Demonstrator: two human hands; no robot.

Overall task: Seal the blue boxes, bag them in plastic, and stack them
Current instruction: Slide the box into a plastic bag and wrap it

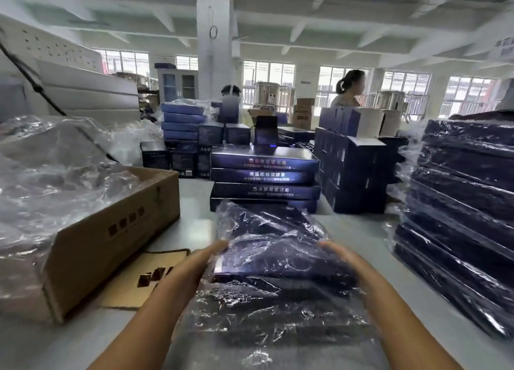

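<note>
Clear crinkled plastic bag [267,316] is wrapped round the flat dark blue cardboard box [281,258], which sits at the middle of my view on the grey table [194,219], with slack film bunched at its 6 o'clock end. My left hand [205,261] lies along the box's 9 o'clock edge and my right hand [345,258] along its 3 o'clock edge, fingers stretched out nearly straight and pressing inward through the film. Nothing is curled in a fist, though I cannot tell whether the thumbs reach underneath. I judge the box stiff and fairly light, but the film looks slick and loose, so it may slide over the card if I squeeze only the plastic. The safest hold seems to be the two long side edges, palms clamping the rigid card, away from the floppy open end. The tall stack of bagged dark blue boxes [459,216] stands at 3 o'clock, well apart. A shorter stack of unbagged blue boxes [264,174] is at 12 o'clock, and a brown cardboard carton [116,230] holding more film is at 9 o'clock.
</note>
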